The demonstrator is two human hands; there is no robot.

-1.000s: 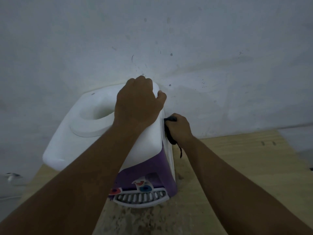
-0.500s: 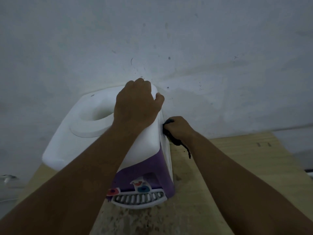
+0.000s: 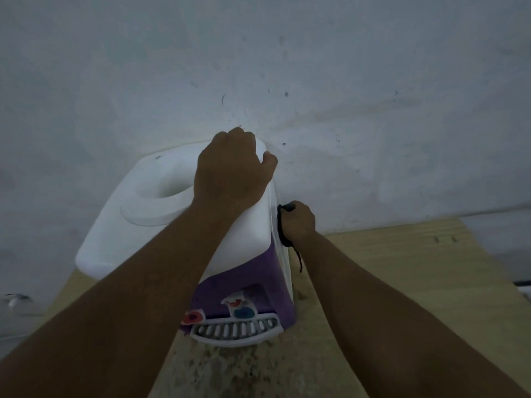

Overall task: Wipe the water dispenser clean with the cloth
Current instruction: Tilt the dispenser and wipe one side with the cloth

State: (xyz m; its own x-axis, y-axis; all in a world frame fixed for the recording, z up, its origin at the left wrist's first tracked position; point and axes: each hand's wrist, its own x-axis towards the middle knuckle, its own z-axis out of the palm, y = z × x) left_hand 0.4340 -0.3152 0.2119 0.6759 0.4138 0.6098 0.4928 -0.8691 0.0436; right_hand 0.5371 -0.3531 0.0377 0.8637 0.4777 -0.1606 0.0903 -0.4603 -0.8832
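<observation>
Grey wall (image 3: pixel 344 67) behind; wooden counter (image 3: pixel 402 268) carries water dispenser (image 3: pixel 120 237), centre. Left hand (image 3: pixel 232 170) curled over its top, 1 o'clock corner. Right hand (image 3: pixel 297 222) grips dark cloth (image 3: pixel 284 239) against its 3 o'clock side.

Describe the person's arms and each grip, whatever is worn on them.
Both arms are bare: neither the left forearm nor the right forearm shows a sleeve. The left grip and the right grip are ungloved hands, no ring or watch visible. A thin dark strand hangs by the right wrist; whether it is worn cannot be told.
</observation>
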